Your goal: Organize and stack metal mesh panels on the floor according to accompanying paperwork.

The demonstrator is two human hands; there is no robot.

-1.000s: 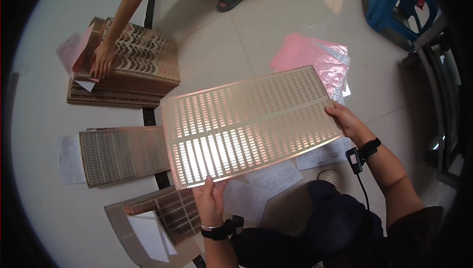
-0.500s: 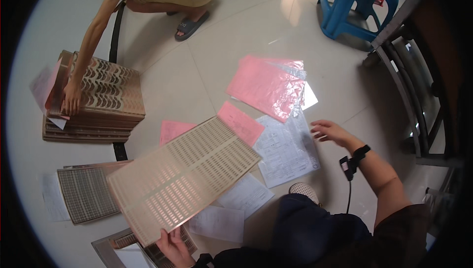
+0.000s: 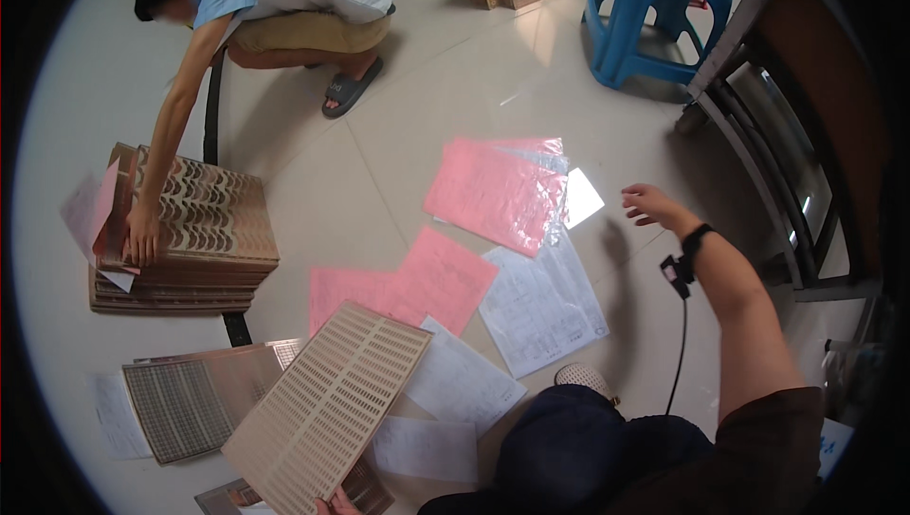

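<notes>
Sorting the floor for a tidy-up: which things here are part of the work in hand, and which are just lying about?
In use:
slotted panel held by left hand
pink sheets near the open right hand
white papers

Lying about:
blue stool
dark frame

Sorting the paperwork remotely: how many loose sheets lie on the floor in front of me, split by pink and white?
Pink sheets: 3 – one in a clear sleeve, two overlapping.
White sheets: 3 – a printed one, one beside the slotted panel, one below it.
Total: 6.
</notes>
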